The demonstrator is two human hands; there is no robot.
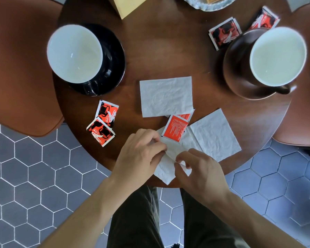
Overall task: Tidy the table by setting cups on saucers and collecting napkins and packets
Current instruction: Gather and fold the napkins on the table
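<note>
At the near edge of the round wooden table [168,51], my left hand [140,156] and my right hand [200,170] both pinch a white napkin [166,169]. A second napkin [215,135] lies just right of it, a third [166,96] flat at the centre. A red packet [175,128] rests on the napkins, with another packet [184,116] half hidden under the centre one. Two packets [104,122] lie at the left, two more [225,33] [264,19] at the far right. A white-lined cup [74,53] sits on a black saucer [115,56]; another cup [277,56] sits on a brown saucer [240,68].
Brown chairs stand at the left [20,68] and right [304,113] of the table. A tan box [127,6] and a patterned plate [209,4] sit at the far edge. Grey hexagon floor tiles [34,167] surround the table; my legs are below it.
</note>
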